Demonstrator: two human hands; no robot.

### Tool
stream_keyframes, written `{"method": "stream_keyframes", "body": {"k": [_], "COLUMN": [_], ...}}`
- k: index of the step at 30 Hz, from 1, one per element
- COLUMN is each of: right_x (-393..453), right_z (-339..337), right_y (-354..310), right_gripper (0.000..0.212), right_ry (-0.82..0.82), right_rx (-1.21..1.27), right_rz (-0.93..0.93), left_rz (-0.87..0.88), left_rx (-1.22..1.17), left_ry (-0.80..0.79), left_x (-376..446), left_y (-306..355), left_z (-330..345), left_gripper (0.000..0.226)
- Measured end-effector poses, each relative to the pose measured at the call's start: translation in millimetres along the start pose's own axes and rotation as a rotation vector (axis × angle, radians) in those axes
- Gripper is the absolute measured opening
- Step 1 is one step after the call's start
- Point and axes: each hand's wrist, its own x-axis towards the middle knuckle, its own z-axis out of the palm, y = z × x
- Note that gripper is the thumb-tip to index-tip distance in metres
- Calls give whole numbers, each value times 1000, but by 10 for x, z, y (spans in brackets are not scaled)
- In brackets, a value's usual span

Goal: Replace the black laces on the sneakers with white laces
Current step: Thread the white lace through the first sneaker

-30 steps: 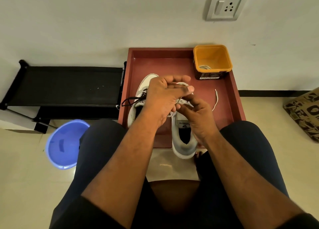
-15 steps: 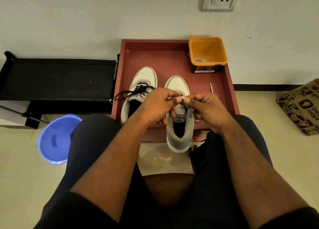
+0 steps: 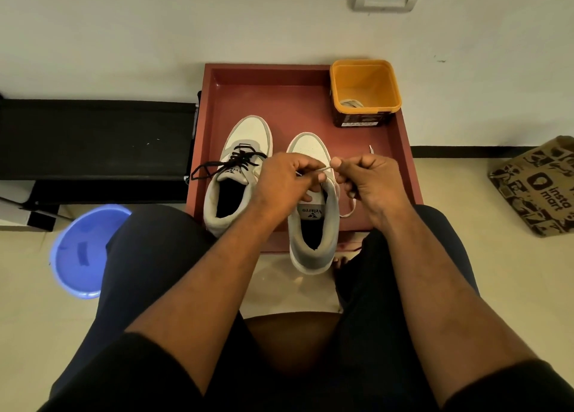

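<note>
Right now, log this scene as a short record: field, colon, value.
left hand: grips the white lace over the right sneaker
right hand: pinches the same white lace
right sneaker: black lace gone, heel hangs over the tray's near edge
left sneaker: black lace still threaded, ends trail left
tray: red, on the floor against the wall, holds both sneakers
orange tub: far right corner of tray, a pale lace inside
blue bowl: on the floor, left of the person's knee
</note>
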Motion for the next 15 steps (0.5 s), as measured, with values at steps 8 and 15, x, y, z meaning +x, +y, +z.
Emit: {"method": "stream_keyframes", "body": {"k": [8, 15], "right_x": [20, 93], "right_z": [180, 91], "right_y": [11, 67], "right_gripper": [34, 39], "right_ry": [8, 84], "right_rx": [-32, -270], "right_rz": [-6, -37], "left_rz": [120, 115], "left_rx": [-16, 615], "left_ry": [80, 187], "left_x": [73, 165], "left_y": [-92, -219], "left_z": [35, 18], "left_gripper": [18, 9]}}
